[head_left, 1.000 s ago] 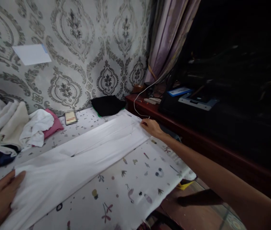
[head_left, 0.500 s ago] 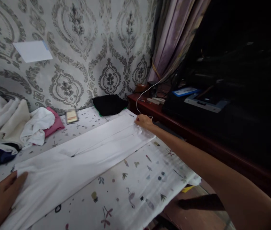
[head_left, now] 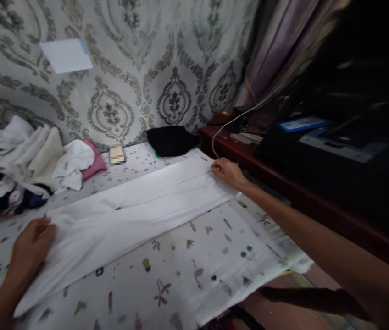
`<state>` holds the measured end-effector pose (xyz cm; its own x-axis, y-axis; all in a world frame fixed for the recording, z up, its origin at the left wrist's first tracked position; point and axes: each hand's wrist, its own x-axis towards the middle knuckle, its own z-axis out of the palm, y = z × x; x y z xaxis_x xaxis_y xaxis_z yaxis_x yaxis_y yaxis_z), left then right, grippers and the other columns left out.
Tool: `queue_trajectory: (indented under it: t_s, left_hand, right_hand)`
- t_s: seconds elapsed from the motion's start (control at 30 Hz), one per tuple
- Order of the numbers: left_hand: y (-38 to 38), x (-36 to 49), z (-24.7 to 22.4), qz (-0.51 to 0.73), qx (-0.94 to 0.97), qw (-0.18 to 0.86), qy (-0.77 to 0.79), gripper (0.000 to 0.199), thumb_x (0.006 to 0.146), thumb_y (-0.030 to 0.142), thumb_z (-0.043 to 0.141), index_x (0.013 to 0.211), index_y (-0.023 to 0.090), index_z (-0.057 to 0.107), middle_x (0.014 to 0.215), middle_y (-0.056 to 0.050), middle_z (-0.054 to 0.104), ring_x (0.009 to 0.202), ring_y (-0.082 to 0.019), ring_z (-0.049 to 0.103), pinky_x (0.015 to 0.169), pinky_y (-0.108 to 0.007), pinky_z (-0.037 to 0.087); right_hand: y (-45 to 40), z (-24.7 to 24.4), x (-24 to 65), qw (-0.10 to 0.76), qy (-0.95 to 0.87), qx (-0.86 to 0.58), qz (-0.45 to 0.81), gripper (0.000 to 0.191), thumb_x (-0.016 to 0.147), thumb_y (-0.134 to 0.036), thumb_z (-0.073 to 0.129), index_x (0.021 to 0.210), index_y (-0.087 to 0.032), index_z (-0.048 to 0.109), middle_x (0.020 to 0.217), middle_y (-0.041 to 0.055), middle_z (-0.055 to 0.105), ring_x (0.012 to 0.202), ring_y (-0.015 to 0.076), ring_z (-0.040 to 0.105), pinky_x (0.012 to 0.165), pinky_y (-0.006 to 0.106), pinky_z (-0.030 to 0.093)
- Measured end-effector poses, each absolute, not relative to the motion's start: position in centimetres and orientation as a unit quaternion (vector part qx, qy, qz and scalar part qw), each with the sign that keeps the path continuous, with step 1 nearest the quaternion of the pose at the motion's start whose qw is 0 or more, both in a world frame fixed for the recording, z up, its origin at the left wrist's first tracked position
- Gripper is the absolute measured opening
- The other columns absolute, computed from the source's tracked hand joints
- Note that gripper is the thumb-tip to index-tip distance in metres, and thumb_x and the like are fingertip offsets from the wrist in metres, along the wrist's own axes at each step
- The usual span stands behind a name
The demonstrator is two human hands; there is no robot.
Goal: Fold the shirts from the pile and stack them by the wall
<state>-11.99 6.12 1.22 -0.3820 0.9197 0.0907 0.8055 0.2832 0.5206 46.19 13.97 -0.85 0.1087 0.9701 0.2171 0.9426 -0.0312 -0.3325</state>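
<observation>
White trousers (head_left: 139, 201) lie stretched lengthwise over a white printed sheet (head_left: 194, 256), their two legs side by side and pointing right. At the waist end, my left hand (head_left: 34, 243) has its fingers closed on the edge of the cloth. My right hand (head_left: 228, 172) pinches the far leg end, near the sheet's right corner. Light creases run through the cloth near my left hand.
Heaped clothes (head_left: 25, 156) and a pink cloth (head_left: 93, 162) lie at the back left. A small blurred card (head_left: 117, 155) and a folded black garment (head_left: 172, 140) rest along the patterned wall. A dark red wooden ledge (head_left: 273, 169) with a white cable (head_left: 230, 120) borders the right.
The view has swung left and a little down, so things appear farther right and higher. Both hands keep hold of the trousers' ends, and more of the waist end shows.
</observation>
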Motion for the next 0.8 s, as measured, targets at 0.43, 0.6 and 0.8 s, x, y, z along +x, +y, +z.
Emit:
queue_trajectory:
  t_s: [0.43, 0.6, 0.8]
  left_hand:
    - [10.2, 0.0, 2.1, 0.071, 0.908, 0.005, 0.414, 0.035, 0.099, 0.037, 0.035, 0.093, 0.02, 0.065, 0.091, -0.008, 0.067, 0.092, -0.025, 0.057, 0.088, -0.041, 0.043]
    - [10.3, -0.1, 2.3, 0.075, 0.908, 0.02, 0.411, 0.033, 0.097, 0.037, 0.036, 0.077, 0.021, 0.057, 0.083, -0.006, 0.061, 0.083, -0.024, 0.054, 0.075, -0.037, 0.04]
    - [9.8, 0.1, 2.9, 0.039, 0.891, 0.002, 0.452, 0.022, 0.09, 0.029, 0.038, 0.073, 0.022, 0.049, 0.07, -0.003, 0.058, 0.073, -0.023, 0.055, 0.076, -0.038, 0.038]
  right_hand:
    - [11.9, -1.7, 47.3, 0.177, -0.686, -0.704, 0.045, 0.025, 0.075, -0.021, 0.058, 0.098, -0.018, 0.067, 0.092, 0.0073, 0.066, 0.083, 0.0209, 0.06, 0.073, 0.029, 0.045]
    - [12.1, -1.3, 47.7, 0.204, -0.659, -0.721, 0.069, 0.009, 0.077, -0.024, 0.06, 0.085, -0.02, 0.063, 0.082, 0.0042, 0.066, 0.073, 0.0171, 0.059, 0.067, 0.026, 0.043]
    - [12.7, -1.8, 47.7, 0.244, -0.647, -0.718, 0.075, 0.012, 0.082, -0.021, 0.059, 0.093, -0.021, 0.061, 0.083, 0.0019, 0.069, 0.074, 0.0159, 0.063, 0.069, 0.026, 0.047]
